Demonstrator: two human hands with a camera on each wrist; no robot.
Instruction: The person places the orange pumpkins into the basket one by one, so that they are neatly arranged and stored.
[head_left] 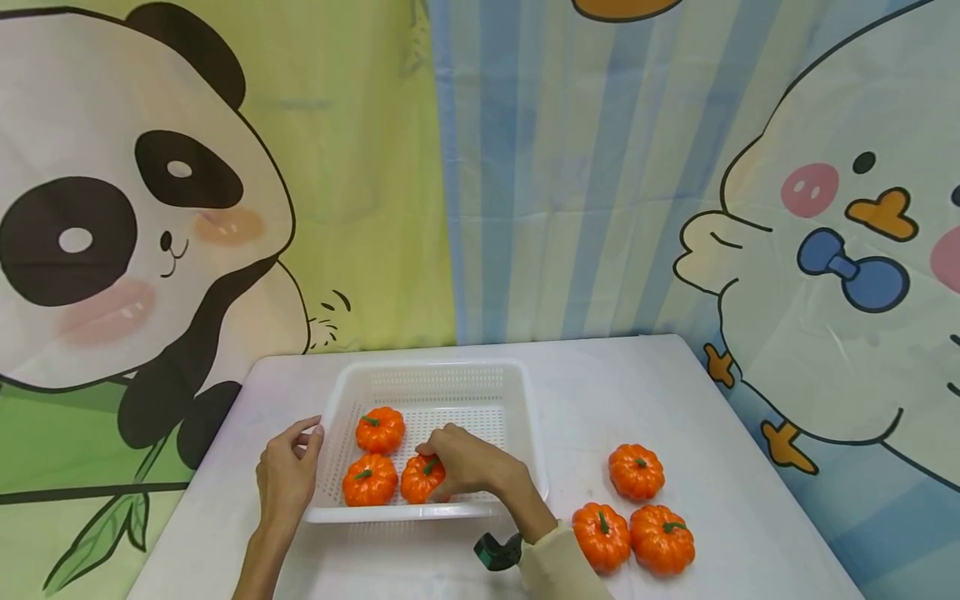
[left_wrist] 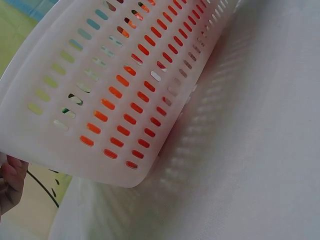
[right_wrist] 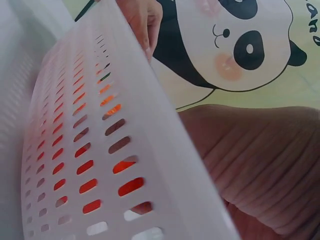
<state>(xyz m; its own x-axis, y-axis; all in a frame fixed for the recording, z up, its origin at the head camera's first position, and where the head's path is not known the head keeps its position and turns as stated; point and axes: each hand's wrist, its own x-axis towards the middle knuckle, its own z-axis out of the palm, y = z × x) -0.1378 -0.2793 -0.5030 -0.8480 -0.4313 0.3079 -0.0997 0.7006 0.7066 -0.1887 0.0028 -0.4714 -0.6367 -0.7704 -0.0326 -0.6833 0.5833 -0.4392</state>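
Note:
My right hand (head_left: 468,458) reaches over the near rim of a white slotted plastic basket (head_left: 530,433) and grips a small orange toy pumpkin (head_left: 417,479) with a green stem. Two more pumpkins, one at the back (head_left: 380,430) and one in front (head_left: 370,481), sit inside on the left. Beside the basket's left rim is my left hand (head_left: 288,475), fingers loosely bent and tips right at the edge. The left wrist view shows the basket wall (left_wrist: 60,150) with orange behind its slots. In the right wrist view the basket wall (right_wrist: 165,150) hides the held pumpkin's lower part.
Three more pumpkins lie on the white table right of the basket: one behind (head_left: 636,472), one at the left (head_left: 601,537) and one at the right (head_left: 662,540). A cartoon-print curtain (head_left: 517,183) hangs behind the table.

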